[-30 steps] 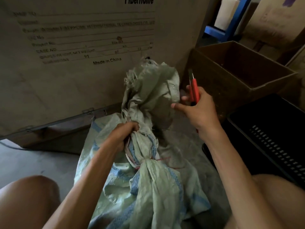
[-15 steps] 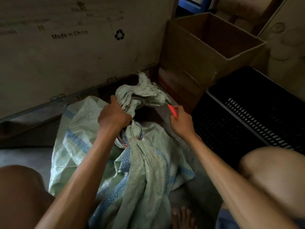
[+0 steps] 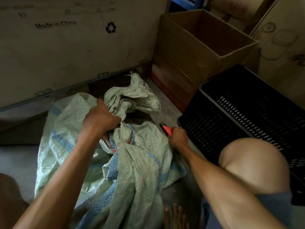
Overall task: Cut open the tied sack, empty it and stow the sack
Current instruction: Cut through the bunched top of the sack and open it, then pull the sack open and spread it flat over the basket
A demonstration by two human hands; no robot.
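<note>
A pale green woven sack (image 3: 135, 164) with blue stripes lies on the floor between my knees. Its neck is bunched and bound with a reddish tie (image 3: 123, 143), and the frayed mouth (image 3: 137, 95) flops over beyond the knot. My left hand (image 3: 100, 119) is closed around the neck just above the tie. My right hand (image 3: 178, 137) holds an orange utility knife (image 3: 166, 129) low at the sack's right side, its tip pointing up and left, apart from the tie.
A black slotted plastic crate (image 3: 247, 116) stands close on the right, an open cardboard box (image 3: 198, 47) behind it. A large printed carton (image 3: 66, 47) walls off the back. My right knee (image 3: 254, 164) and toes (image 3: 175, 214) are near the sack.
My right hand has dropped with the knife from beside the sack's mouth down to the sack's right side. The mouth has flopped over. My left hand keeps its grip on the neck.
</note>
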